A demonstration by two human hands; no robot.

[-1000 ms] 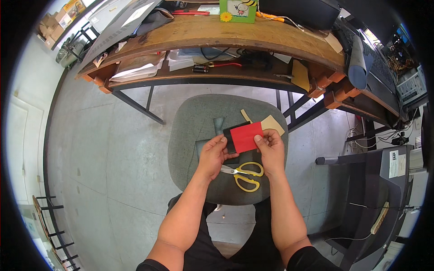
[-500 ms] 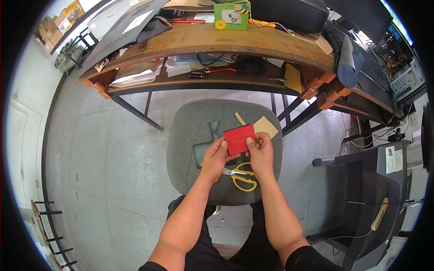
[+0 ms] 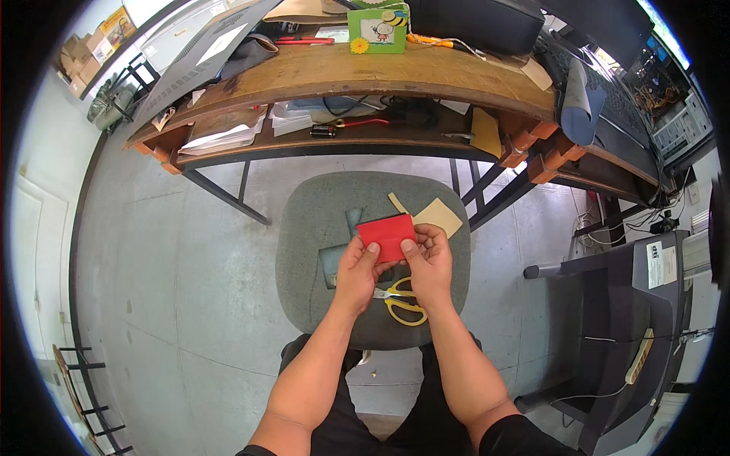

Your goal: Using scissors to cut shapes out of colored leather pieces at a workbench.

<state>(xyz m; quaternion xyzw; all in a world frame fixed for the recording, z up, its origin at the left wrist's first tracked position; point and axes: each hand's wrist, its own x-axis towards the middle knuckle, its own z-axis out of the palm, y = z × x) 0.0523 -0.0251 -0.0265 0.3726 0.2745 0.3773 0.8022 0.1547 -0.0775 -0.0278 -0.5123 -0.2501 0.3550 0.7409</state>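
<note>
Between both hands I hold a small flat red rectangular piece (image 3: 386, 234) with a dark strip along its far edge; whether it is leather or card I cannot tell. My left hand (image 3: 357, 273) grips its left side, thumb on top. My right hand (image 3: 430, 262) pinches the right side the same way. Under them is a grey padded stool seat (image 3: 304, 205). On the seat lie yellow-handled scissors (image 3: 407, 308), their blades partly hidden by my left hand. Blue-grey scraps (image 3: 330, 262) lie to the left, a beige piece (image 3: 439, 218) and a narrow beige strip (image 3: 397, 203) beyond my right hand.
A wooden desk (image 3: 304, 83) stands beyond the seat, its lower shelf holding papers (image 3: 220, 140), a battery (image 3: 323, 131) and cables. On top are a green picture frame (image 3: 378, 32) and a tilted grey panel (image 3: 194, 61). A dark cabinet-like unit (image 3: 631, 319) stands at the right.
The red piece and both hands have shifted slightly left, and the piece has turned a little. My left thumb now lies further onto its front. The whole view has shifted slightly.
</note>
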